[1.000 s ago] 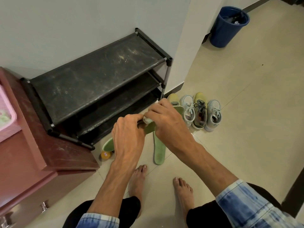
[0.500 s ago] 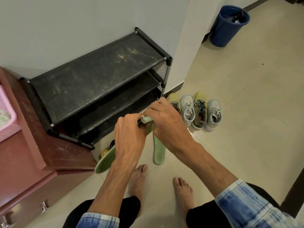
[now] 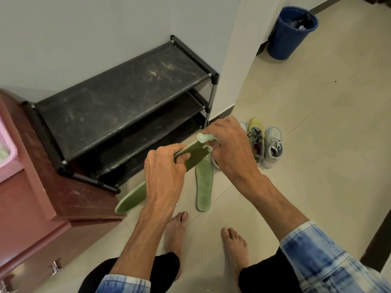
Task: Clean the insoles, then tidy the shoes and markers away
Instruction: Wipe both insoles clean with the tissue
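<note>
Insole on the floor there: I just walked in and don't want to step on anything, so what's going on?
A person is cleaning a green insole: the left hand grips it by the middle while the right hand presses a pale cloth against its upper end. A second insole lies on the floor near their bare feet. The shoes stand in a row on the floor beside the shoe rack, not yet put away.

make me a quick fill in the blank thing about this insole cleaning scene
The left hand grips one insole; the cloth is pinched by the ____.
The other insole lies on the ____.
The bin is coloured ____.
Missing: right hand, floor, blue.
</note>
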